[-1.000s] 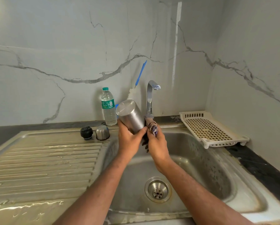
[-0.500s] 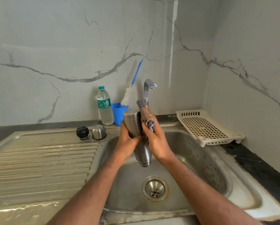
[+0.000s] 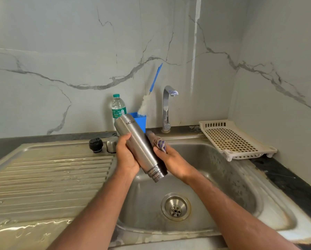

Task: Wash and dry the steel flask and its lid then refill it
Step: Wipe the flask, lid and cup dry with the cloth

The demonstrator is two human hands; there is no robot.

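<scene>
The steel flask [image 3: 139, 145] is held upside down and tilted over the sink basin [image 3: 223, 168], its open threaded mouth pointing down toward the drain. My left hand [image 3: 126, 156] grips its body from the left. My right hand [image 3: 172, 162] holds a striped cloth [image 3: 158, 141] against the flask's right side. The black inner stopper [image 3: 96, 145] and the steel cap [image 3: 111, 144] stand side by side at the back of the drainboard, left of the flask.
A plastic water bottle [image 3: 118, 107] and a blue cup [image 3: 140, 121] holding a bottle brush [image 3: 147, 103] stand behind the flask. The tap [image 3: 167, 107] is off. A white perforated tray [image 3: 235, 139] sits at the right. The ribbed drainboard [image 3: 48, 177] is wet.
The flask has swung from nearly upright to tilted, base up-left and mouth down-right. My right hand has slid the cloth along its side.
</scene>
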